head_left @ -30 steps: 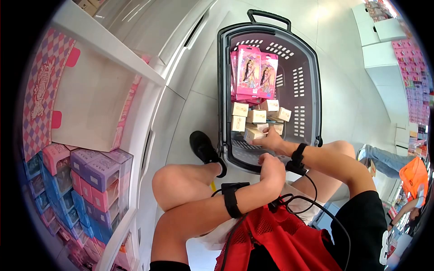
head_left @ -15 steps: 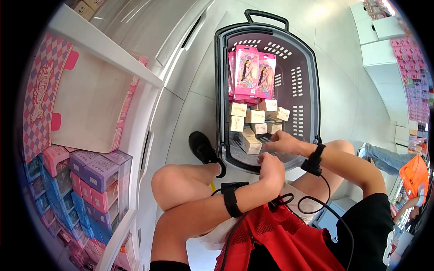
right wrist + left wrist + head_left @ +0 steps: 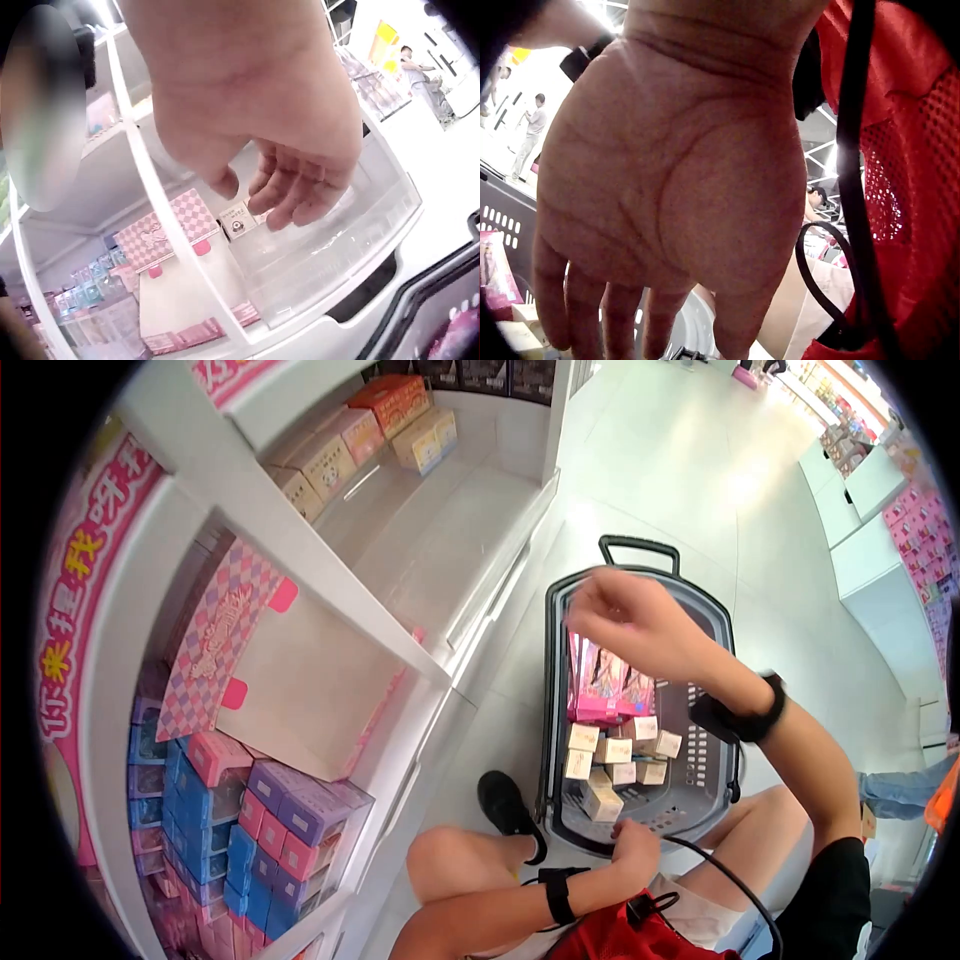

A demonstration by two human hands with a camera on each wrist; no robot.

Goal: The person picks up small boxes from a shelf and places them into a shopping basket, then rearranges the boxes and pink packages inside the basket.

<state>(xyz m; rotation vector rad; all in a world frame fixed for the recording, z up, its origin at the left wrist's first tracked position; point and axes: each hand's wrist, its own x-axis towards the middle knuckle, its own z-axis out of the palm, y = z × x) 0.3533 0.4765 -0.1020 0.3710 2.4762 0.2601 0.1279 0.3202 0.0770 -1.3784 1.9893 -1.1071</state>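
My right hand point(image 3: 640, 625) is raised over the far left part of the grey basket point(image 3: 547, 760), fingers loosely bent and holding nothing. In the right wrist view that hand point(image 3: 262, 142) hangs in front of a clear shelf tray point(image 3: 330, 255). Lower down, my left hand point(image 3: 637, 847) rests by the basket's near rim; the left wrist view shows its palm point(image 3: 667, 172) with relaxed fingers and nothing held. Inside the basket lie pink packages point(image 3: 610, 680), partly hidden by the right hand, and several small cream boxes point(image 3: 602, 798).
Shelving point(image 3: 370, 585) stands on the left, with cream and orange boxes point(image 3: 390, 405) on an upper tier. Below are an open pink-checked display box point(image 3: 300, 690) and stacked purple, pink and blue boxes point(image 3: 290, 792). A person in jeans point(image 3: 905, 790) is at the right.
My right hand has left the small boxes in the basket and moved up and away, above the pink packages. The view has shifted, showing more upper shelf. My left hand stays near the basket's rim.
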